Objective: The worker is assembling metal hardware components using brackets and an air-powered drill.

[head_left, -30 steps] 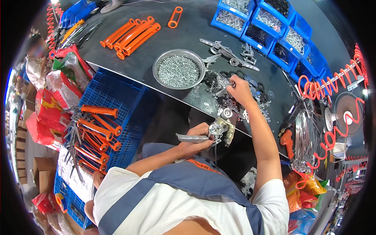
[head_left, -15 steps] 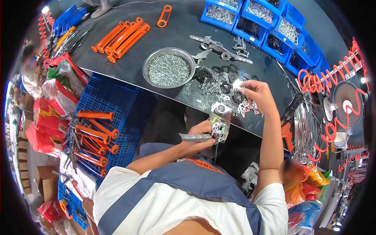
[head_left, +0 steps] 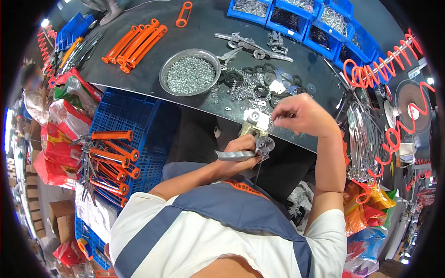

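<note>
My left hand (head_left: 244,149) is closed round a grey metal casting with a curved handle (head_left: 235,155). Its round, hollowed end (head_left: 264,145) faces up beside a small metal block (head_left: 254,116) at the table's front edge. Over that edge, just right of the block, is my right hand (head_left: 303,115). Its thumb and fingers are curled together; anything between them is too small or hidden to name. Beyond it lie black rings (head_left: 262,90), small springs (head_left: 242,92) and little flat metal pieces (head_left: 257,104).
A steel bowl of small metal parts (head_left: 191,74) stands left of the pile. Behind are more grey castings (head_left: 254,46), orange frames (head_left: 134,46) and blue bins (head_left: 287,21). A blue crate (head_left: 116,104) with orange-framed assemblies stands left; red coiled hoses (head_left: 371,76) hang right.
My right hand has come from over the loose parts toward the front edge and the metal block. In my left hand the casting has turned slightly. The whole view has shifted a little.
</note>
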A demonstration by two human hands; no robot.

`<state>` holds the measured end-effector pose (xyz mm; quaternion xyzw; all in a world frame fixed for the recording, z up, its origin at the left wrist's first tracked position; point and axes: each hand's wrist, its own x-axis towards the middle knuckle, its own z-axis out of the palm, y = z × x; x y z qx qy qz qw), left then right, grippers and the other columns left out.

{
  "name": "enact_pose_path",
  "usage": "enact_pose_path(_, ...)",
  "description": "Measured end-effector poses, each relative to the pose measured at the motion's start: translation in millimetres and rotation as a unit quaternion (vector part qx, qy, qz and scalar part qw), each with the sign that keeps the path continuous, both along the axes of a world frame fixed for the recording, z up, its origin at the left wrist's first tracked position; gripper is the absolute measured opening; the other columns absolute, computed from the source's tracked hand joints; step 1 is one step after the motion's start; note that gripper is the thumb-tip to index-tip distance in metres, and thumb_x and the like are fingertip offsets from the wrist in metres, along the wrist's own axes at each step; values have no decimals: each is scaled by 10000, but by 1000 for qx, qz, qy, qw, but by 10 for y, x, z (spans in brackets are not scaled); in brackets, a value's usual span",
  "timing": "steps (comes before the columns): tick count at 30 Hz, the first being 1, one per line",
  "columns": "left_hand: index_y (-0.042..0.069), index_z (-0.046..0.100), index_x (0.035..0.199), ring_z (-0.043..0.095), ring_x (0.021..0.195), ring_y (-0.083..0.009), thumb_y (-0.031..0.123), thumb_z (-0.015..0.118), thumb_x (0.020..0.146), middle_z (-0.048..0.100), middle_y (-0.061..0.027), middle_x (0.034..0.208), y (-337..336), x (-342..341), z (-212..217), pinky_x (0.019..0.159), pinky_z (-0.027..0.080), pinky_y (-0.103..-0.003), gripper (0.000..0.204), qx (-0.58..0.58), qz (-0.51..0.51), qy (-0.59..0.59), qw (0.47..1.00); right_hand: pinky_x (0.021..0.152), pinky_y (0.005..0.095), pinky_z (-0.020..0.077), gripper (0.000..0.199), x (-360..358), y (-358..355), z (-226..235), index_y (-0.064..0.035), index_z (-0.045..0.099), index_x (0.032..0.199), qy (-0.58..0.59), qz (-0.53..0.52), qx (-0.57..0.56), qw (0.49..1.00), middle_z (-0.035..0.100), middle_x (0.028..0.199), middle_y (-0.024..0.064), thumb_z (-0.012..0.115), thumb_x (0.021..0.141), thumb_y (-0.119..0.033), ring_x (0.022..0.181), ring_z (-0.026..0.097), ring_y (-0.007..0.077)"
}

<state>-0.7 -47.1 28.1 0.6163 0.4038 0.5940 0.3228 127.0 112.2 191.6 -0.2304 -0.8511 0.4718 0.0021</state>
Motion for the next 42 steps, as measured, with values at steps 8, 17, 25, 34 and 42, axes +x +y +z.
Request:
enact_pose_path(8,19,537,1002,537,864,-206,61,651,763,526,-104,944,-134,51,120,757,433,-320,268,-108,2,-78,991,469,275,445,327,26,-206,-345,4,602,1053,-64,108,60,990,613,699,76,682,759,-116,533,551,124)
enact_pose_path(17,18,531,1260,581,1086,-307,67,642,797,591,-178,1183,-43,-317,316,930,444,-357,478,-34,23,-11,999,472,190,380,289,649,177,-736,15,606,1069,156,-275,-55,947,588,758,-1,653,818,-121,612,502,36)
enact_pose_path(25,9,649,1038,610,987,-358,-1,655,678,624,-169,1104,79,-195,177,860,487,-398,361,185,93,179,962,684,310,495,137,478,474,-1396,-21,677,900,129,-306,248,910,645,828,109,642,777,-68,714,621,219)
enact_pose_path(34,42,653,1009,585,1068,-315,4,677,650,637,-133,1081,-4,-173,125,965,429,-450,362,166,127,224,952,697,378,509,202,228,563,-1631,-49,638,897,60,-165,504,846,564,925,75,649,696,-31,894,587,273)
enact_pose_path(42,63,600,1117,552,1121,-338,155,741,686,600,-128,1169,106,-46,-343,1016,364,-493,462,172,183,328,911,683,358,510,143,43,526,-1685,-42,630,837,140,-165,495,841,573,893,59,668,704,-79,873,584,242)
